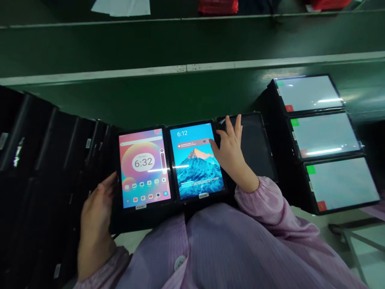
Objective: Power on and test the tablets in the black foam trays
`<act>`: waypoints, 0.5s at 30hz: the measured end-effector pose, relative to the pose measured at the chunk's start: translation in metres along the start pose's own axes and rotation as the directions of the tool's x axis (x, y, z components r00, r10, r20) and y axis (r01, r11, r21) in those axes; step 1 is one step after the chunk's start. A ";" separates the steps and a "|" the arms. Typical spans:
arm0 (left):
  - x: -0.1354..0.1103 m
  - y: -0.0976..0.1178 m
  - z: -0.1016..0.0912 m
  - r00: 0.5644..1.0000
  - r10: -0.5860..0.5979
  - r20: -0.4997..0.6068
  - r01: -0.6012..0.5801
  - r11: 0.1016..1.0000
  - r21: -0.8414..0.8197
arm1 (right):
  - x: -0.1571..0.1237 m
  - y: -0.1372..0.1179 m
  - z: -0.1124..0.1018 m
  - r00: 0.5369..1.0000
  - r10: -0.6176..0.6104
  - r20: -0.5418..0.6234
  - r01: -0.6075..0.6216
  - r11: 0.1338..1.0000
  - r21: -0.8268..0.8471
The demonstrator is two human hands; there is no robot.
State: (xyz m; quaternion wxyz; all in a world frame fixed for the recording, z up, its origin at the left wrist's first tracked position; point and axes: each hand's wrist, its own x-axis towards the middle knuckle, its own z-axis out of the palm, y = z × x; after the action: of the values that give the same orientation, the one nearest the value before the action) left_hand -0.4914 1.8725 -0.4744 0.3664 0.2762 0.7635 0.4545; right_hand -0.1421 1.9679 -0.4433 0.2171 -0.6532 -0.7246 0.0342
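Two lit tablets lie side by side in front of me. On the left tablet [129,160], a pink and yellow home screen reads 6:32, with a volume slider at its right edge. The middle tablet [192,188] reads 6:12 over a blue mountain picture, with a notification bar. My left hand [98,210] rests against the left tablet's outer side, fingers stretched out and slightly blurred, tips partly hidden. Over the middle tablet's right edge is my right hand [231,150], open with fingers spread, its thumb at the notification bar. Beneath it lies a dark-screened tablet [255,140].
To the right, three tablets with white screens [343,184] and red and green corner patches rest on dark stacks. Rows of black devices [60,140] stand at the left. Behind runs a green surface [135,100] with a pale strip [120,73]; white papers [120,7] and red bundles [218,6] lie beyond.
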 end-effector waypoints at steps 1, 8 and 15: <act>0.000 0.004 0.001 1.000 -0.025 -0.007 0.025 0.999 -0.024 | 0.001 0.000 -0.002 1.000 -0.002 -0.005 0.002 1.000 0.020; 0.006 0.016 0.004 0.998 -0.062 -0.011 0.062 0.998 -0.015 | 0.000 0.060 -0.045 0.961 0.130 -0.245 -0.125 0.992 0.034; 0.017 0.003 0.019 0.991 0.089 -0.105 -0.078 0.992 0.102 | -0.010 0.136 -0.064 0.913 0.386 -0.134 -0.382 0.923 0.057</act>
State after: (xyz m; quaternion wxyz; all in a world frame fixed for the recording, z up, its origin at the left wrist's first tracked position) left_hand -0.4857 1.8953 -0.4830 0.2909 0.3003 0.7913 0.4462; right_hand 0.0077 1.9632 -0.4331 0.2669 -0.7801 -0.5644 0.0402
